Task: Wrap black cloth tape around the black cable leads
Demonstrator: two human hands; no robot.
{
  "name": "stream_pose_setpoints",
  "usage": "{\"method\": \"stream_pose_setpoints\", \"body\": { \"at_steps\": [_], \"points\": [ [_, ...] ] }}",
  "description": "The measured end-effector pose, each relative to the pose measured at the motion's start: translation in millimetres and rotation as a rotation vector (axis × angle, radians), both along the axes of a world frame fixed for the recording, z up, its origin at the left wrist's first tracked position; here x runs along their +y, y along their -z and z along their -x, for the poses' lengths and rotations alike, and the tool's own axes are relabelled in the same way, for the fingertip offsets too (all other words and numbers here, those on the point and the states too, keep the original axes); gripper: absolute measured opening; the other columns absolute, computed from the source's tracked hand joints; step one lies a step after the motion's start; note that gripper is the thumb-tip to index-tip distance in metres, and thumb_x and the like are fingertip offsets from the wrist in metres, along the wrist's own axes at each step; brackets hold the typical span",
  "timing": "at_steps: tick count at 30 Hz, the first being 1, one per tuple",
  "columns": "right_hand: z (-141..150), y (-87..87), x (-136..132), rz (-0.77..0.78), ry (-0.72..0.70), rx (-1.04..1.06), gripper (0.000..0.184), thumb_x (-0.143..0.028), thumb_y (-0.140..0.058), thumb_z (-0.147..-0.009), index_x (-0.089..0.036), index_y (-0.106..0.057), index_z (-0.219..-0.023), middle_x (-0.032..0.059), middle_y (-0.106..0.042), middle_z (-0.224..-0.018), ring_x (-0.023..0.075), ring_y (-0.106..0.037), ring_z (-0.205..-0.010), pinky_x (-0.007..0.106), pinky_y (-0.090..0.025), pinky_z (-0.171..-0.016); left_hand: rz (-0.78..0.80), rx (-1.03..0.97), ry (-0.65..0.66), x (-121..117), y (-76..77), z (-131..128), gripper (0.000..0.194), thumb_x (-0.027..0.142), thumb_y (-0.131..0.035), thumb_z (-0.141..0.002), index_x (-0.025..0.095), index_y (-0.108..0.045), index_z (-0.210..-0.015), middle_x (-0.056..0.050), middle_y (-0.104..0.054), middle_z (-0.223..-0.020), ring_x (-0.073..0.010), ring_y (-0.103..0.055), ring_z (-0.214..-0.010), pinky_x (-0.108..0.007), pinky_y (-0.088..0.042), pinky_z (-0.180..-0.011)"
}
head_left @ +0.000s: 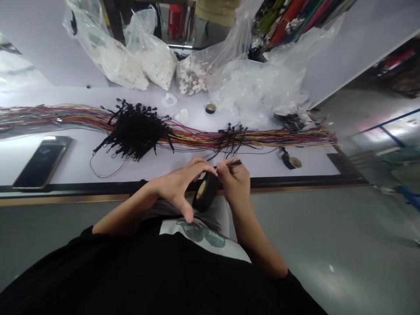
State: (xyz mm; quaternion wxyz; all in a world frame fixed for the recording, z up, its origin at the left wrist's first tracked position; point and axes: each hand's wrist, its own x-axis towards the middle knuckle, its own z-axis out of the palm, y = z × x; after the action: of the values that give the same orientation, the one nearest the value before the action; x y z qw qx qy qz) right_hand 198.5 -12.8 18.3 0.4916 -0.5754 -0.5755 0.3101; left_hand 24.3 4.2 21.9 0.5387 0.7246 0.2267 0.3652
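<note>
My right hand (236, 181) is closed, thumb and fingers pinching a thin black-taped cable (235, 163) whose end sticks out to the right. Just left of it, a roll of black tape (206, 192) hangs tilted beyond the table's front edge. My left hand (179, 183) curves around the roll's left side, thumb stretched well away from the fingers. Its index fingertip reaches the cable near my right thumb; its other fingers are partly hidden. Behind both hands, a small group of black-wrapped cable branches (232, 135) lies on the long bundle of coloured wires (193, 138).
A dense heap of black-wrapped cable ends (136, 129) lies left on the table. A phone (42, 162) rests near the front edge. More tape rolls lie right (291, 161) and behind (210, 108). Plastic bags (157, 63) of white connectors line the back; a person (216, 17) stands beyond.
</note>
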Motion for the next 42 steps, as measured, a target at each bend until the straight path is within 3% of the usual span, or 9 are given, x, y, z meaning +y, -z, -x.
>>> {"method": "stream_pose_setpoints", "body": {
  "at_steps": [5,11,14,17,23,28,32,37,42],
  "points": [
    [5,-5.1,-7,0.017,-0.038,0.096,0.023,-0.039,-0.057,-0.078,-0.022,-0.049,-0.066,-0.0063,-0.047,-0.052,0.0095,-0.046,-0.048,0.024,-0.038,-0.048,-0.123,0.103,-0.414,2,10.9,-12,0.009,0.026,-0.059,-0.076,0.019,-0.055,-0.076,-0.001,-0.055,-0.077,-0.013,-0.05,-0.072,-0.024,-0.039,-0.066],
    [10,-10.3,-9,0.076,-0.196,0.136,0.022,-0.042,-0.061,-0.077,-0.023,-0.052,-0.081,-0.0056,-0.055,-0.057,0.0115,-0.055,-0.048,0.026,-0.046,-0.048,-0.121,0.06,-0.547,-6,11.9,-27,0.013,0.016,-0.056,-0.073,0.018,-0.053,-0.061,0.001,-0.054,-0.063,-0.0117,-0.05,-0.064,-0.024,-0.038,-0.063],
    [8,-8.4,-6,-0.094,-0.102,-0.044,0.014,-0.035,-0.062,-0.077,-0.023,-0.055,-0.078,-0.0009,-0.062,-0.071,0.0154,-0.062,-0.065,0.031,-0.052,-0.062,0.051,-0.025,-0.56,-11,9.8,-31,0.008,0.018,-0.059,-0.072,0.018,-0.053,-0.067,0.002,-0.053,-0.064,-0.0102,-0.05,-0.062,-0.024,-0.039,-0.061],
    [6,-5.2,-5,-0.254,-0.066,-0.125,0.009,-0.029,-0.06,-0.078,-0.023,-0.055,-0.072,0.0006,-0.063,-0.076,0.0158,-0.063,-0.073,0.03,-0.052,-0.068,0.35,-0.208,-0.516,-10,7.4,-31,0.025,0.027,-0.066,-0.067,0.019,-0.049,-0.083,0.004,-0.053,-0.068,-0.0073,-0.048,-0.053,-0.021,-0.039,-0.052],
    [6,-1.9,-6,-0.199,-0.169,-0.005,0.014,-0.028,-0.062,-0.076,-0.022,-0.054,-0.066,0.0002,-0.067,-0.077,0.0138,-0.063,-0.069,0.027,-0.05,-0.062,0.685,-0.284,-0.026,4,11.2,-19,0.049,0.062,-0.057,-0.064,0.016,-0.052,-0.081,0.0,-0.053,-0.06,-0.0092,-0.046,-0.044,-0.022,-0.029,-0.037],
    [4,3.5,1,0.052,-0.056,0.282,0.023,-0.037,-0.065,-0.073,-0.021,-0.052,-0.063,-0.0052,-0.056,-0.052,0.0093,-0.05,-0.045,0.023,-0.04,-0.046,0.223,-0.044,-0.156,-4,1.1,-4,0.056,0.047,-0.074,-0.056,0.018,-0.053,-0.1,-0.006,-0.06,-0.095,-0.0175,-0.057,-0.081,-0.03,-0.048,-0.069],
    [-2,0.1,4,0.064,-0.039,0.215,0.023,-0.032,-0.067,-0.07,-0.02,-0.052,-0.058,-0.0068,-0.051,-0.048,0.0077,-0.046,-0.045,0.022,-0.037,-0.049,-0.176,0.332,-0.016,-9,-16.1,5,0.068,0.047,-0.079,-0.049,0.021,-0.053,-0.107,-0.007,-0.055,-0.11,-0.0234,-0.053,-0.098,-0.037,-0.045,-0.086],
    [-2,-10.4,0,-0.033,-0.06,0.078,0.022,-0.033,-0.066,-0.071,-0.019,-0.054,-0.06,-0.0048,-0.056,-0.057,0.0088,-0.051,-0.053,0.023,-0.041,-0.054,-0.112,0.339,-0.417,-3,-6.9,-10,0.013,0.03,-0.057,-0.077,0.018,-0.053,-0.079,0.0,-0.056,-0.077,-0.0134,-0.05,-0.071,-0.026,-0.04,-0.065],
    [5,-9.4,1,0.017,-0.137,0.025,0.014,-0.034,-0.061,-0.076,-0.021,-0.056,-0.074,-0.0052,-0.056,-0.058,0.0109,-0.055,-0.049,0.025,-0.045,-0.05,-0.031,0.21,-0.523,-3,9.8,-26,0.012,0.02,-0.053,-0.076,0.017,-0.053,-0.064,0.002,-0.055,-0.065,-0.0107,-0.051,-0.065,-0.024,-0.037,-0.063]
  ]
}}
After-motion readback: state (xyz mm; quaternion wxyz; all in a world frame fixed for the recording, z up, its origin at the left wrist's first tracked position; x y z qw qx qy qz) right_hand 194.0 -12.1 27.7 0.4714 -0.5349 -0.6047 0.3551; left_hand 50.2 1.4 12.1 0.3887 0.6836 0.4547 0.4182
